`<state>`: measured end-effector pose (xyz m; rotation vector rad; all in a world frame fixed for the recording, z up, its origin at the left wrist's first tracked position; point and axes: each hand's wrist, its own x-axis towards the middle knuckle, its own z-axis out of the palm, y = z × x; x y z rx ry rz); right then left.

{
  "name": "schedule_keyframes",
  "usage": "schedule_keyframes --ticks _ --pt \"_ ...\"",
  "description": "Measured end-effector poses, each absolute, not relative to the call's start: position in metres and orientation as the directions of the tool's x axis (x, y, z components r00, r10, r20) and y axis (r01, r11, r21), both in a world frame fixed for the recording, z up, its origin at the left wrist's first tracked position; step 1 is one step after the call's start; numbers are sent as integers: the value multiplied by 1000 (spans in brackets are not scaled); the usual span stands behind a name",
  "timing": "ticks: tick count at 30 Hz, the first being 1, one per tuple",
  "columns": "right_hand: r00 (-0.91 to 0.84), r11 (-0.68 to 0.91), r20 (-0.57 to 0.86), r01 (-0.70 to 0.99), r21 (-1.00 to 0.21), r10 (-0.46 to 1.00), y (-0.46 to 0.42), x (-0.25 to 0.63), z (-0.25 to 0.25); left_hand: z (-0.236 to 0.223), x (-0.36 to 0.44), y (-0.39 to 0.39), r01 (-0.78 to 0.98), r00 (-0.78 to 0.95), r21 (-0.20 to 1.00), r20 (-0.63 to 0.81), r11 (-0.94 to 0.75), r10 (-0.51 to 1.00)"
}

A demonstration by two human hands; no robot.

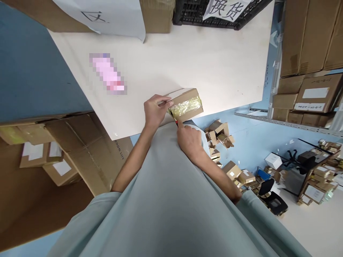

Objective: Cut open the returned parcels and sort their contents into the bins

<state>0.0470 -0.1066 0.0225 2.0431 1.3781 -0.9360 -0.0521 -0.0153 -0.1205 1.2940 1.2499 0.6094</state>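
A small cardboard box [189, 111] with shiny yellowish tape along its near side rests at the front edge of the white table. My left hand [155, 111] grips its left end, thumb and fingers pinched at the corner. Just below, my right hand [189, 140] is closed around a small red and dark box cutter [176, 122], mostly hidden by the fingers. Its tip meets the left end of the taped side, and my index finger lies along it.
A blurred pink item [107, 73] lies on the white table [214, 64]. At the back stand a black crate [187, 16] and a carton [158, 16] with paper. A large open carton [80, 150] holding boxes is at left. Shelved cartons [316, 92] are at right.
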Motion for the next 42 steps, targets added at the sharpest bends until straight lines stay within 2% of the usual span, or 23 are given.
schedule_keyframes --ticks 5,10,14,18,22,27,30,33,39,42 --pt "197 -327 -777 945 -11 598 -102 56 23 -120 -49 -19 321 262 915 -333 243 906" --pt "97 -245 -832 968 -48 546 -110 64 26 -118 -39 -19 344 200 906 -328 247 923" --pt "-13 -178 -842 975 -130 540 -110 75 27 -116 -35 -14 346 190 906 -321 243 928" --pt "-98 -157 -785 957 -242 612 -110 99 37 -117 -36 -8 381 174 895 -318 234 932" --pt "36 -288 -682 921 -261 731 -115 147 40 -110 -36 -9 437 174 880 -286 187 942" --pt "263 -477 -561 835 -276 785 -119 216 14 -86 -7 -25 617 221 784 -84 -73 972" --pt "251 -483 -542 806 -342 802 -119 241 0 -79 25 -39 643 375 729 -33 -235 926" --pt "203 -461 -554 803 -378 808 -117 250 -8 -84 49 -50 632 476 712 -44 -307 879" --pt "77 -361 -564 836 -413 822 -114 247 -17 -99 55 -60 661 440 694 -52 -284 897" --pt "59 -325 -568 865 -381 821 -112 244 -20 -103 56 -63 668 423 693 -53 -272 904"
